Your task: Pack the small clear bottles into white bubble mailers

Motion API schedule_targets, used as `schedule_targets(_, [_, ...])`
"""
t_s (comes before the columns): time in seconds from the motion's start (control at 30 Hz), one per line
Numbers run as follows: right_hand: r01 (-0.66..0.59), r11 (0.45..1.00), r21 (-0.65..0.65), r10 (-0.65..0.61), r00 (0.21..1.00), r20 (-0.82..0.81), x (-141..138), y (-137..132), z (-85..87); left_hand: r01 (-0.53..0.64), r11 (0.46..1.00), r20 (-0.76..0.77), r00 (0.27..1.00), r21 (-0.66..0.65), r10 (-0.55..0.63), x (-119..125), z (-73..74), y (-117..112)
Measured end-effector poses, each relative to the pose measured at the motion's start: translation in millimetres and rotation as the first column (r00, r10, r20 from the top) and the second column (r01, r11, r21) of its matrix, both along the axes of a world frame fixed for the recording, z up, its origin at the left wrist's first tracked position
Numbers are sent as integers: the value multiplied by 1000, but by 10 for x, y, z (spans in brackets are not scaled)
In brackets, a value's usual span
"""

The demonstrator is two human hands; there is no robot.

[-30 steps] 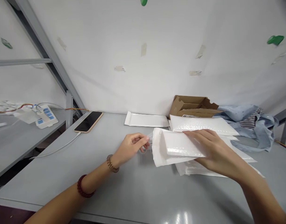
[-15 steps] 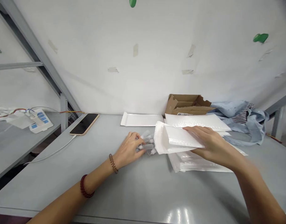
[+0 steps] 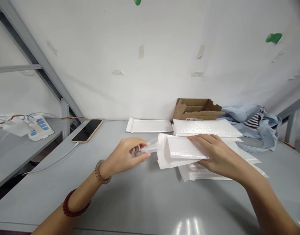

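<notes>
My left hand (image 3: 126, 152) pinches a small clear plastic tube (image 3: 150, 148) between thumb and fingers. The tube's far end reaches the open mouth of a white bubble mailer (image 3: 189, 148); whether it is inside cannot be made out. My right hand (image 3: 212, 151) grips that mailer from the right, with its flap side turned left. Beneath and behind it lies a stack of white bubble mailers (image 3: 208, 128). Other clear pieces near the mailer's mouth are mostly hidden.
Against the wall lies a single white mailer (image 3: 151, 126), with an open cardboard box (image 3: 196, 109) to its right. Light blue cloth (image 3: 262, 130) is bunched at the right. A phone (image 3: 87, 130) with a charging cable is at the left, near a power strip (image 3: 42, 127).
My left hand has drawn back slightly left from the clear pieces and now holds one tube. The mailer in my right hand has shifted a little left and down toward it.
</notes>
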State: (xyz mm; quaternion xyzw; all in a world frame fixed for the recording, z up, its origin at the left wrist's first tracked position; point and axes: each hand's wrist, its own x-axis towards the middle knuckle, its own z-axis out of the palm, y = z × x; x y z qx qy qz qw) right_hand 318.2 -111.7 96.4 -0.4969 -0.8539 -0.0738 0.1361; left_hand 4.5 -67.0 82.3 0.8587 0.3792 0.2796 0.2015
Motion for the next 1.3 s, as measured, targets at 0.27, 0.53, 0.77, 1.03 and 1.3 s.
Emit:
schedule_targets(0.27, [-47,998,29,47,999,9,-117,-17,3,133,825,-257,966,550,16,405,69,-183])
schedule_targets(0.53, [-3,996,91,4,1000,-12,-62,-8,0,220,972,109,967,84,-228,572,105,-207])
schedule_targets(0.77, [54,997,48,-52,998,-45,38,-17,34,-226,950,212,939,-214,271,285,-10,181])
schedule_targets(1.03, [50,997,52,-49,999,-17,33,15,-18,-174,963,-284,952,-207,111,210,-368,346])
schedule_targets(1.3, [52,996,69,-52,999,8,4,14,-29,-33,918,-186,982,-395,-45,8,23,319])
